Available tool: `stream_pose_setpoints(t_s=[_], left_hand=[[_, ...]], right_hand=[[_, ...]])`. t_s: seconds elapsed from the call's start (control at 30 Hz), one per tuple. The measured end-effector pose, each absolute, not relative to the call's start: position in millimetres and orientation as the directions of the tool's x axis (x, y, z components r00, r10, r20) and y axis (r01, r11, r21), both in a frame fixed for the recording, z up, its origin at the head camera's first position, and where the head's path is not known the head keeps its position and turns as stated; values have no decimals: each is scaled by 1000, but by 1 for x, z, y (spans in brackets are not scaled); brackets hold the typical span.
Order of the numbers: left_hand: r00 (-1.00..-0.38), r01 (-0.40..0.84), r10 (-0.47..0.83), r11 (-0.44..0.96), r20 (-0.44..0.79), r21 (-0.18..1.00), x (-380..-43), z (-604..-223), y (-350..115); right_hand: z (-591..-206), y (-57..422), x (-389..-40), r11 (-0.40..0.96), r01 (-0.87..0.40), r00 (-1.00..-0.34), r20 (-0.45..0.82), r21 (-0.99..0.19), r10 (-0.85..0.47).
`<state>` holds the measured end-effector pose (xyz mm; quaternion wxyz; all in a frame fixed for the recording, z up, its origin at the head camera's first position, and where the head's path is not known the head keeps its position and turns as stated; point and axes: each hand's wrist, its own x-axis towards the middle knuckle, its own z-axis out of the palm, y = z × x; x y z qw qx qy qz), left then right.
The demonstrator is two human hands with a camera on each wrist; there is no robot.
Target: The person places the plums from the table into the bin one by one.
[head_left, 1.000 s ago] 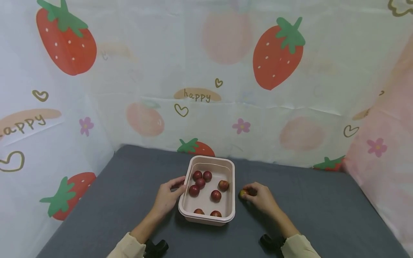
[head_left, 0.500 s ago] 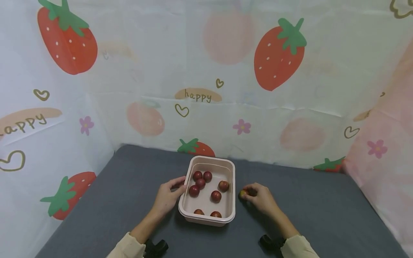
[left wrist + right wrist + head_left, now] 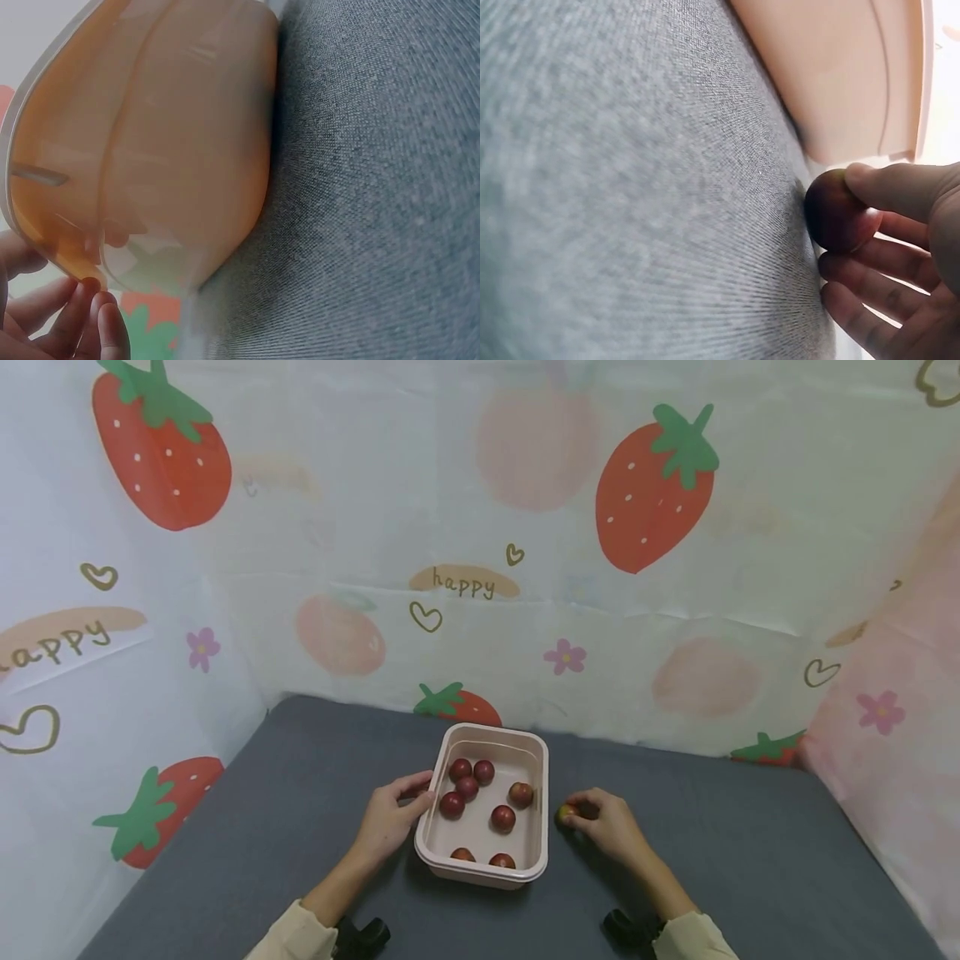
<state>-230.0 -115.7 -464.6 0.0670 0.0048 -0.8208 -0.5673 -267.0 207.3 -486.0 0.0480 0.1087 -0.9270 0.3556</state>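
Observation:
A pale pink plastic box [image 3: 482, 878] stands on the grey cloth with several dark red plums [image 3: 502, 818] inside. My left hand [image 3: 388, 820] holds the box's left rim between thumb and fingers; in the left wrist view, fingertips [image 3: 94, 296] meet at the edge of its wall [image 3: 187, 135]. Just right of the box, my right hand [image 3: 611, 824] pinches a single plum [image 3: 566, 813], greenish on one side. Seen from the right wrist, this plum [image 3: 838, 217] touches the cloth, with the thumb over it and the other fingers beneath and behind.
Grey cloth [image 3: 720, 843] covers the table. Behind it and at both sides hang white and pink curtains [image 3: 465, 643] printed with strawberries, hearts and flowers. Dark wrist mounts [image 3: 628, 931] sit beneath both forearms.
Both hands, the box and the plums keep their places. The head view has shifted very slightly.

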Motion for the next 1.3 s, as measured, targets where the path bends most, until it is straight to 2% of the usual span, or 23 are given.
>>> stream_pose_setpoints(t_s=[0.47, 0.73, 1.0, 1.3], left_hand=[[-989, 96, -72, 338, 127, 936, -232, -463, -116], [-992, 94, -49, 334, 117, 938, -232, -465, -116], [-993, 77, -56, 343, 103, 936, -231, -466, -117], [-993, 79, -60, 341, 105, 937, -232, -468, -117]], right_hand=[[-478, 210, -268, 717, -248, -969, 170, -651, -181], [-471, 217, -265, 646, -205, -979, 149, -735, -141], [-438, 215, -253, 534, -321, -947, 267, -782, -180], [-425, 202, -247, 473, -375, -926, 299, -798, -229]])
